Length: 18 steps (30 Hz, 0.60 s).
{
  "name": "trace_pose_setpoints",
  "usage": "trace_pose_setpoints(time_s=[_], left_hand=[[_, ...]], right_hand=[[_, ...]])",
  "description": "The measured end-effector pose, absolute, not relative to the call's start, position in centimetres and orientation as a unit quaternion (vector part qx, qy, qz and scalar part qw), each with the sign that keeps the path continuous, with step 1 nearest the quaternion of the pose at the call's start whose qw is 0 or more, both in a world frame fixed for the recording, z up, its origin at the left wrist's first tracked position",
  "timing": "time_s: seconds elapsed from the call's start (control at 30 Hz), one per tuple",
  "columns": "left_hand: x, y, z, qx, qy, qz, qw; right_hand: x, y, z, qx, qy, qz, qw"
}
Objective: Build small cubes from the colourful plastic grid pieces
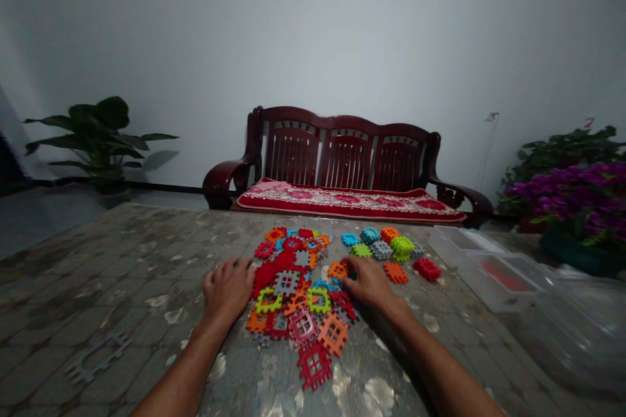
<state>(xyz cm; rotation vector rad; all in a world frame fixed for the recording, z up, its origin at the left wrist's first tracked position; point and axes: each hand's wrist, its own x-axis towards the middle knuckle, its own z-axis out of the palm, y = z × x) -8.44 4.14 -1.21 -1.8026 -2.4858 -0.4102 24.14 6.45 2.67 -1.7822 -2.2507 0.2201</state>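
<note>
A loose pile of colourful plastic interlocking building tiles, with toothed edges, covers the middle of the table. My left hand rests at the pile's left edge, fingers spread beside a red tile, holding nothing visible. My right hand is at the pile's right side, thumb and fingers closed on a small orange building tile. Between the hands lie a grey window tile, a lime frame tile and several red and orange tiles. A red window tile lies nearest me.
Stacks of sorted tiles, among them a lime stack and a red stack, stand beyond my right hand. Clear plastic boxes are at the right. A grey frame piece lies at the left. A wooden bench stands behind the table.
</note>
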Motion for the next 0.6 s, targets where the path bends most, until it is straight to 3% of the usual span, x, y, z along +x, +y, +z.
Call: trace_pose_setpoints(time_s=[0.17,0.43,0.6], left_hand=[[-8.6,4.3,-1.5,-0.581,-0.803,-0.13,0.032],[-8.8,4.5,-1.8,-0.586,-0.797,-0.139,0.037],[-9.0,4.5,-2.1,-0.589,-0.796,-0.131,0.041]], right_hand=[[23.9,6.4,2.1,-0.613,-0.772,0.083,0.15],[28.8,10.1,4.1,-0.652,-0.701,0.027,0.288],[34.0,14.0,7.1,-0.771,-0.582,-0.033,0.255]])
